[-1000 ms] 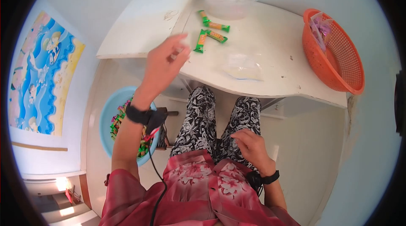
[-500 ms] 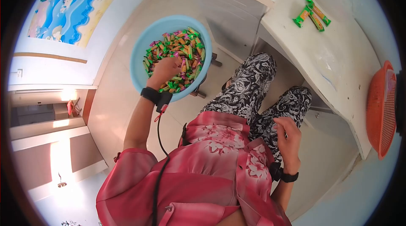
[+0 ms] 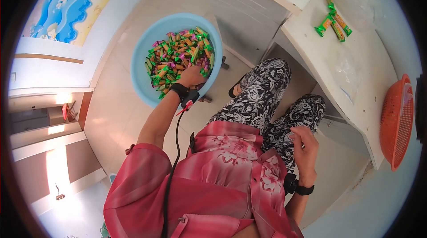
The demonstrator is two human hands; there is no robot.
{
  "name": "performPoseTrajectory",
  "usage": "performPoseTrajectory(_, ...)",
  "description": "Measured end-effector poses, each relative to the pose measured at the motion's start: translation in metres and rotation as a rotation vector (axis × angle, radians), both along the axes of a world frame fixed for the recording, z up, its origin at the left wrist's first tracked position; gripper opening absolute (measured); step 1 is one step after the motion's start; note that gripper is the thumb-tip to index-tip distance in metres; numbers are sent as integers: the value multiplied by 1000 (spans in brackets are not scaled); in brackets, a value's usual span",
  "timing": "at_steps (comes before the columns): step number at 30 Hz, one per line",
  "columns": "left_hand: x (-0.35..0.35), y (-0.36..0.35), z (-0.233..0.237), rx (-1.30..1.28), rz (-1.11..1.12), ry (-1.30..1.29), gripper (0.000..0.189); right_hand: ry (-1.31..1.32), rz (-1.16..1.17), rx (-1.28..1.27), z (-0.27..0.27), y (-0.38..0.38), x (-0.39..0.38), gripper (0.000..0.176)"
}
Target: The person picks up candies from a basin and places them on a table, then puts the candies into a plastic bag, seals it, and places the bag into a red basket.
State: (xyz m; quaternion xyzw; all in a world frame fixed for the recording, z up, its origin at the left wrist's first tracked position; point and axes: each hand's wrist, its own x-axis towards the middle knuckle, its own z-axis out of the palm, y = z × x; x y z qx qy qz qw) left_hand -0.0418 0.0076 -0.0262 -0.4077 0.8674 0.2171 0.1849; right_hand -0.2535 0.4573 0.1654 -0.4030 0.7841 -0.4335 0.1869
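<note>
A light-blue basin (image 3: 138, 78) holds many small wrapped snack bars (image 3: 167, 58) in green, orange and pink wrappers. My left hand (image 3: 192, 77) reaches into the near right part of the basin and touches the bars. Its fingers are hidden among the wrappers, so any grip on one cannot be seen. Over my lap, beside the patterned trousers (image 3: 253, 95), my right hand (image 3: 305, 151) hangs in the air with loosely bent fingers. A gap shows between its thumb and fingers, and nothing is visible in it.
A white table (image 3: 311, 35) on the right bears several green-wrapped bars (image 3: 334, 21) and clear plastic bags (image 3: 349, 71). An orange perforated basket (image 3: 396, 122) is at its far right end. Stool legs (image 3: 225, 63) show beside the basin. A black cable (image 3: 171, 180) runs from my left wrist.
My left hand has moved right and toward me within the basin, pressing lower among the bars. My right hand has hardly moved. The view has shifted slightly.
</note>
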Motion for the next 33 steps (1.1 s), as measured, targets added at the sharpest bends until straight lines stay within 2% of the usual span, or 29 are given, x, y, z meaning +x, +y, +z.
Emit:
performPoseTrajectory(3, 25, -18, -61, -25, 86, 210, 61, 5, -12, 17, 4, -1, -3, 24)
performPoseTrajectory(6, 26, -2, -2, 295, 258, 395, 48, 2, -18, 44, 4, 4, -3, 24)
performPoseTrajectory(7, 31, -8, -4, 414, 377, 383, 42, 2, -20, 42, 1, 3, -3, 25)
performPoseTrajectory(10, 48, -15, 8, 680, 509, 760, 40, 106, -15, -19, -6, 6, -9, 27)
performPoseTrajectory(12, 36, -27, 22, 446, 431, 612, 40, 88, -28, -20, 2, 4, -10, 27)
performPoseTrajectory(14, 36, -51, -7, 223, 342, 916, 50, 114, -42, -24, 8, 3, -11, 26)
performPoseTrajectory(15, 34, -53, -6, 314, 563, 859, 56, 140, -36, -26, 8, 3, -10, 26)
performPoseTrajectory(18, 23, -71, -16, -219, 439, 599, 56, 145, -36, -2, 14, 1, -11, 26)
performPoseTrajectory(20, 14, -70, -15, -129, 405, 675, 53, 115, -31, 16, 14, 0, -7, 25)
performPoseTrajectory(23, 8, -88, -50, -126, 369, 640, 54, 146, -25, 37, 10, 5, -6, 25)
performPoseTrajectory(24, 4, -82, -41, -142, 356, 615, 54, 130, -33, 43, 10, 6, -4, 25)
performPoseTrajectory(26, -3, -70, -36, -295, 473, 408, 56, 114, -57, 50, 11, 9, -3, 25)
performPoseTrajectory(29, 4, -63, -28, -310, 418, 483, 57, 75, -98, 76, 19, 11, 0, 24)
performPoseTrajectory(33, 8, -60, -27, -222, 486, 487, 58, 62, -99, 80, 23, 11, -3, 22)
